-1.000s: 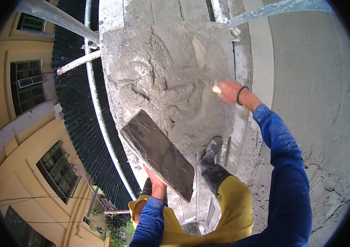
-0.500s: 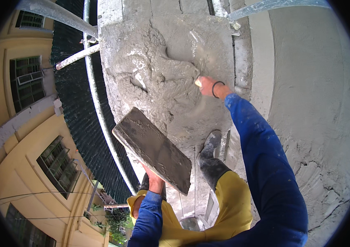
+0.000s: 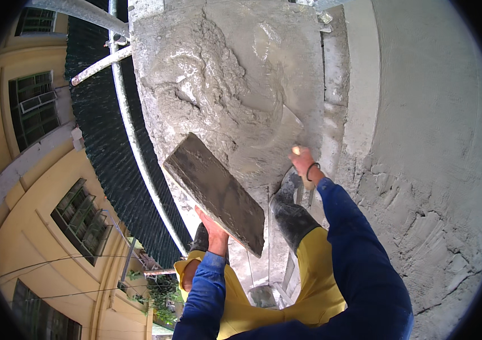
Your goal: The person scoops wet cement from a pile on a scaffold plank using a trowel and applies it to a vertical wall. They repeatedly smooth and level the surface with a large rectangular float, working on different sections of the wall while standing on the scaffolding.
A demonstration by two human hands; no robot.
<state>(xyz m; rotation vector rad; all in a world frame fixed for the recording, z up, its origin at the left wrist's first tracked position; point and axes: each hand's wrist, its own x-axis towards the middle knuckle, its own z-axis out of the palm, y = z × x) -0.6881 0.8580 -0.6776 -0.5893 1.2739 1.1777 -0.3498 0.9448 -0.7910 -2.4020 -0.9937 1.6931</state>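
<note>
My left hand [image 3: 213, 231] grips a rectangular plasterer's hawk [image 3: 216, 194] from beneath, its flat top coated with a grey film of mortar. The hawk tilts across the near side of a large wet heap of mortar [image 3: 195, 73]. In my right hand [image 3: 305, 161] is the pale handle of a trowel [image 3: 293, 117]; its mortar-smeared blade lies at the heap's right side and blends with the wet grey surface. My right fist sits right of the hawk, just above my boot [image 3: 293, 218].
Scaffold pipes [image 3: 131, 130] run along the left of the platform. Beyond them lie a dark corrugated roof [image 3: 102, 113] and a yellow building [image 3: 40, 198]. A plastered wall [image 3: 431, 90] rises at the right, rougher low down. A small bucket-like object [image 3: 262, 296] sits between my legs.
My right hand has drawn the trowel toward me and slightly right, leaving a smoothed, scraped patch in the mortar. The hawk has shifted only slightly.
</note>
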